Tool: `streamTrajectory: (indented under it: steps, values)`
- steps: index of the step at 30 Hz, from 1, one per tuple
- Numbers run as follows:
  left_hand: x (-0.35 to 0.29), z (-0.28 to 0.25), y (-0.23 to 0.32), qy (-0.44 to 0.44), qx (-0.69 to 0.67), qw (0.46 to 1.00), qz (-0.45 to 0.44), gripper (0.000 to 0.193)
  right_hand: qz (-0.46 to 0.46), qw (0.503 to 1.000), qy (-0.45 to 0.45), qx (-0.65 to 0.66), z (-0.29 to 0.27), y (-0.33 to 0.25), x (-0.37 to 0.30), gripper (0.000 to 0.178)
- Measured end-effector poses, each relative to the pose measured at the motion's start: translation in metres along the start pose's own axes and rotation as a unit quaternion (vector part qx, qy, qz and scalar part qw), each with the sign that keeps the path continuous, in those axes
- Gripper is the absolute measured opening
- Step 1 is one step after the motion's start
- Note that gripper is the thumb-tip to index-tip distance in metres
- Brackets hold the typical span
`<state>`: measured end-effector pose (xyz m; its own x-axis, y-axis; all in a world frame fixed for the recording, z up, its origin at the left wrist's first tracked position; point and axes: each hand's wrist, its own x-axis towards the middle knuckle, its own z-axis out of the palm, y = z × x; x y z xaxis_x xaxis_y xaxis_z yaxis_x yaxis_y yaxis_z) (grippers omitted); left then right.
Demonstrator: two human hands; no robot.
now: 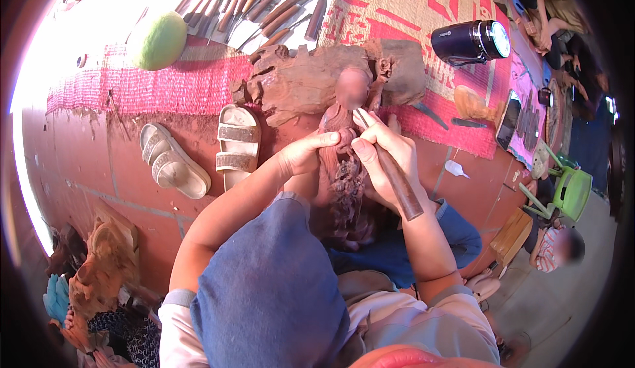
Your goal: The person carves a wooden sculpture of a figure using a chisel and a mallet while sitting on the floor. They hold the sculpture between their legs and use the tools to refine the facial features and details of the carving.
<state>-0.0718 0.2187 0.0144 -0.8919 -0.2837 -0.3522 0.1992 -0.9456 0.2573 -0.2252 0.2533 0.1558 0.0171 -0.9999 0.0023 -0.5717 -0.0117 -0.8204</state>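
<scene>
Closed with the right grip (391, 148) around a wooden-handled chisel (401, 188), slanting it with the blade end at a reddish carved figure (347, 186), near the rounded head, and the handle toward the forearm. Have the left grip (307, 154) against the figure's side, with the thumb laid on the wood; cannot tell how far closed, with most of the fingers hidden. Have the figure between both grips, near the middle of the view, overlapping a rough brown log (297, 82) lying crosswise beyond.

Can see many wooden-handled tools (276, 18) spread past the log, with a pale green rounded object (160, 40) to their left, by a woven pink mat (205, 80). Can see light sandals (238, 146) on the red tiled floor (132, 183), left of the grips; to the right, a dark cylinder (463, 42) with a glowing end, a phone (508, 122) and a small white bottle (456, 167). Can also make out a green chair (571, 190) farther right, near a person (550, 249) in a striped top.
</scene>
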Motion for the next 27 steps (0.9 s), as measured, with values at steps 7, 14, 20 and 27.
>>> streamTrajectory:
  steps: [7, 14, 20, 27]
  values:
    - [-0.003, 0.001, 0.005, -0.024, -0.056, 0.998, -0.019, 0.067, 0.015, 0.999, 0.05, -0.008, 0.018, -0.019, 0.01, 0.014]
    - [0.0, -0.008, -0.002, -0.026, -0.072, 0.997, -0.023, 0.068, -0.009, 0.994, 0.09, -0.053, 0.031, -0.032, 0.024, 0.013]
    - [-0.002, 0.002, 0.002, -0.003, -0.074, 0.997, -0.021, 0.075, 0.009, 0.997, 0.07, -0.026, 0.029, -0.026, 0.023, 0.013]
    - [-0.002, 0.004, 0.003, 0.0, -0.014, 1.0, -0.007, 0.066, -0.03, 0.997, -0.077, -0.007, -0.007, 0.0, 0.007, 0.015]
